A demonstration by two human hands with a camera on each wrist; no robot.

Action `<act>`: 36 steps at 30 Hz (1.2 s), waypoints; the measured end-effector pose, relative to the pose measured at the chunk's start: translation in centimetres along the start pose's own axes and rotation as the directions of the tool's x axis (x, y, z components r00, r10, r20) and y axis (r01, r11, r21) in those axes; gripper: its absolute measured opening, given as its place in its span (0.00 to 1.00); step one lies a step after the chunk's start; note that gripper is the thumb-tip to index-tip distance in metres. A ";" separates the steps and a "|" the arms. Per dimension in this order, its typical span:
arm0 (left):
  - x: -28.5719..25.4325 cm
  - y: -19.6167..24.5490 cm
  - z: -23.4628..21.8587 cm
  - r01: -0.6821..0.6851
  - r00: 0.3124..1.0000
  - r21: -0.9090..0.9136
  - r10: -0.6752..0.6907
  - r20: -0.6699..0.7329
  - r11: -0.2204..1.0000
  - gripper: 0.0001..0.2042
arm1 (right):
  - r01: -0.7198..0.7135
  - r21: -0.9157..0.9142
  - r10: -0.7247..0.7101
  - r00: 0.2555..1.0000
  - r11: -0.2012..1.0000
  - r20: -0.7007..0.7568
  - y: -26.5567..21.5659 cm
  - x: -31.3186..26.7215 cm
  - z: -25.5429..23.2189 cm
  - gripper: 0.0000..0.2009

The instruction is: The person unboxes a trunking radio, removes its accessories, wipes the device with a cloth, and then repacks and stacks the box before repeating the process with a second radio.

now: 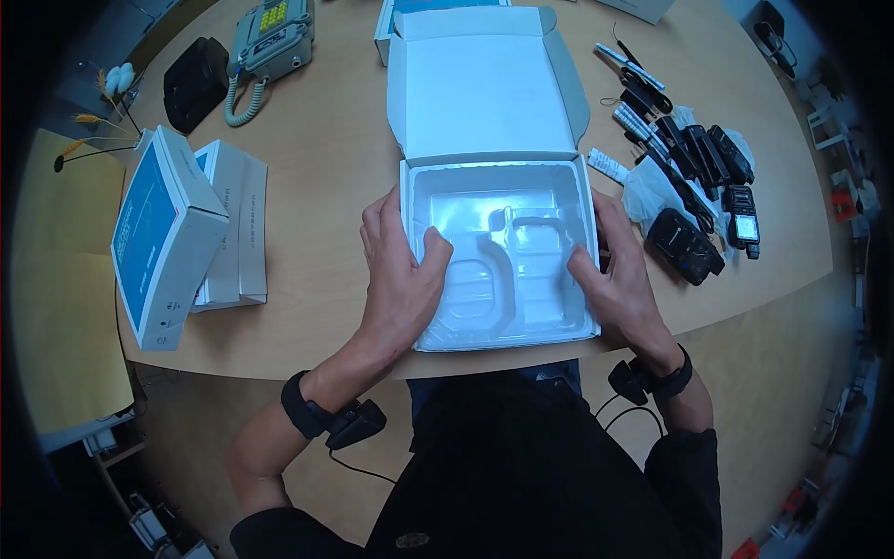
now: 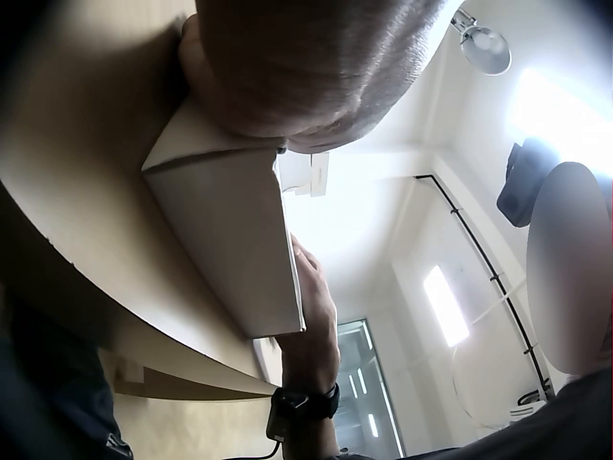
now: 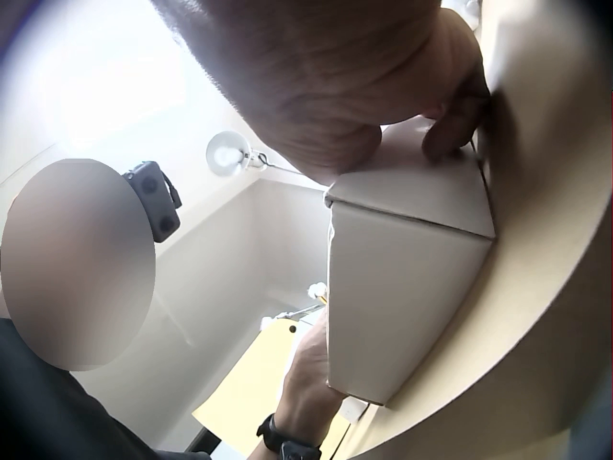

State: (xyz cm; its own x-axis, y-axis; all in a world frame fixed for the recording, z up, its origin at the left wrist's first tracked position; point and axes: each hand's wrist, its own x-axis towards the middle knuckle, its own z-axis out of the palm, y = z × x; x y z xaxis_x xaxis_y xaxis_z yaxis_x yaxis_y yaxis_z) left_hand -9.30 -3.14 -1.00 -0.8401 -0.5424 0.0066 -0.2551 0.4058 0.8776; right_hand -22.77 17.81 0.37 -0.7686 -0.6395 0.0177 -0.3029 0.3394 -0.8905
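A white cardboard box (image 1: 488,161) stands at the table's front edge, its lid (image 1: 484,88) folded back away from the person. Inside it sits a glossy plastic tray (image 1: 466,191) with moulded hollows and nothing in them. The left hand (image 1: 399,272) grips the box's left wall, thumb over the rim and fingers outside. On the opposite wall the right hand (image 1: 622,275) holds on the same way. Both wrist views show the box's plain front wall (image 2: 230,240) close to the table edge; the tray is hidden there.
Blue-and-white boxes (image 1: 149,238) lean together at left. Behind them are a grey corded telephone (image 1: 272,37) and a black case (image 1: 196,84). At right lie handheld radios (image 1: 742,219), a black pouch (image 1: 684,244), cables and crumpled plastic bags (image 1: 649,194). Another box (image 1: 384,33) is behind the lid.
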 end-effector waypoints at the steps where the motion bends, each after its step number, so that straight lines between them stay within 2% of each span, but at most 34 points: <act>1: 0.0 -0.1 0.0 -0.003 1.000 0.000 0.003 -0.003 1.000 0.29 | 0.004 -0.001 -0.004 1.000 1.000 -0.001 0.0 0.0 0.0 0.32; 7: 0.1 -0.3 -0.5 0.011 1.000 -0.010 -0.011 0.024 1.000 0.31 | 0.043 -0.032 -0.043 0.999 0.999 0.005 0.9 0.4 0.0 0.32; 9: 0.2 -0.1 -1.5 -0.007 0.993 0.067 -0.001 0.119 0.998 0.33 | 0.021 -0.022 -0.021 1.000 1.000 0.009 0.9 0.5 -0.1 0.33; 10: 0.1 0.1 -1.8 -0.007 0.993 0.067 -0.002 0.121 0.998 0.33 | 0.019 -0.021 -0.019 1.000 1.000 0.009 1.1 0.4 -0.1 0.33; 12: 0.2 0.5 -2.5 -0.135 0.981 0.111 0.118 0.151 0.985 0.33 | 0.016 0.008 -0.016 1.000 1.000 -0.014 1.3 0.6 0.0 0.33; 13: 0.1 1.1 -2.9 -0.142 0.980 0.110 0.125 0.154 0.984 0.33 | 0.017 0.007 -0.017 1.000 1.000 -0.021 1.2 0.8 -0.1 0.33; 15: -0.3 2.3 -3.4 -0.392 0.913 0.383 0.301 0.276 0.837 0.28 | 0.018 0.013 -0.018 1.000 1.000 0.001 1.1 1.0 -0.2 0.32; 18: 0.8 0.6 -2.8 -0.335 0.932 0.315 0.262 0.252 0.888 0.26 | -0.005 -0.040 0.004 1.000 0.999 -0.013 0.6 1.3 -0.2 0.32; 20: 1.1 0.2 -2.2 -0.362 0.925 0.314 0.297 0.237 0.878 0.25 | 0.002 -0.054 -0.004 1.000 0.999 -0.026 0.7 1.9 -0.2 0.31; 22: 1.3 0.3 -2.0 -0.410 0.905 0.290 0.347 0.247 0.865 0.24 | 0.066 0.064 -0.065 0.998 0.996 -0.019 1.4 2.3 -0.2 0.30; 24: 1.3 0.5 -2.0 -0.373 0.924 0.342 0.312 0.220 0.863 0.22 | 0.103 -0.013 -0.104 0.994 0.995 -0.029 1.1 2.1 -0.5 0.30; 25: 1.1 1.0 -1.7 -0.405 0.907 0.303 0.339 0.248 0.862 0.22 | 0.113 0.023 -0.112 0.993 0.993 -0.039 0.8 2.0 -0.5 0.29; 26: 0.9 1.7 -1.8 -0.490 0.872 0.381 0.426 0.242 0.785 0.23 | 0.033 0.014 -0.033 0.999 0.999 -0.007 0.1 1.7 -0.9 0.27; 27: 0.6 2.7 -2.0 -0.555 0.829 0.463 0.507 0.236 0.691 0.24 | 0.070 -0.082 -0.069 0.998 0.994 0.010 -0.1 1.1 -1.9 0.26; 28: 0.2 4.0 -2.4 -0.573 0.817 0.449 0.525 0.241 0.686 0.24 | 0.111 -0.172 -0.106 0.994 0.979 0.038 -0.4 0.7 -2.5 0.25; 29: -0.4 5.4 -2.8 -0.621 0.783 0.461 0.482 0.393 0.633 0.25 | 0.186 -0.277 -0.197 0.980 0.943 -0.013 -0.5 -0.1 -3.2 0.21; 30: -0.9 6.1 -2.9 -0.668 0.734 0.464 0.418 0.535 0.581 0.26 | 0.180 -0.286 -0.195 0.981 0.941 -0.023 -0.3 -0.1 -4.5 0.21; 32: -2.0 6.1 -2.6 -0.671 0.728 0.417 0.436 0.529 0.613 0.27 | 0.261 -0.610 -0.397 0.913 0.748 -0.096 0.4 -0.4 -8.0 0.18; 34: -1.5 7.0 -2.1 -0.674 0.719 0.374 0.450 0.530 0.637 0.28 | 0.161 -0.693 -0.340 0.932 0.703 -0.128 0.7 0.6 -12.3 0.13; 36: -0.3 9.3 -1.9 -0.725 0.672 0.281 0.555 0.491 0.629 0.30 | 0.023 -0.663 -0.150 0.979 0.748 -0.136 1.6 1.8 -15.1 0.14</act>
State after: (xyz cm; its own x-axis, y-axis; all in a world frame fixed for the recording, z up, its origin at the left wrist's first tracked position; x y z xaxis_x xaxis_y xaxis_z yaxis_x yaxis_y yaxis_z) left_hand -10.52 -0.63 8.06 -0.9408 0.2219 0.2562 0.3141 0.8549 0.4129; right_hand -33.18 27.62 5.87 -0.7836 -0.5837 0.2126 -0.6179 0.6969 -0.3640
